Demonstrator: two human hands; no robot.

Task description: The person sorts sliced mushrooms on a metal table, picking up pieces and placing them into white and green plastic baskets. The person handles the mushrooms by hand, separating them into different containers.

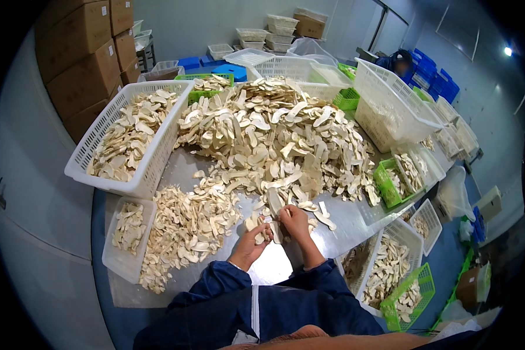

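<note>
Several pale dried mushroom slices are held in my left hand, fanned between thumb and fingers. My right hand is close beside it, its fingertips pinched at a long slice that points away from me. Another slice hangs between the two hands; which hand bears it I cannot tell. Beyond my hands rises a large heap of dried mushroom slices on the metal table. A lower pile of smaller pieces spreads to the left. Two loose slices lie just right of my right hand.
A white slotted crate of slices and a small plastic tray border the left side. On the right are a green basket and a tilted white crate. Filled crates stand below the right edge. A person is at the back.
</note>
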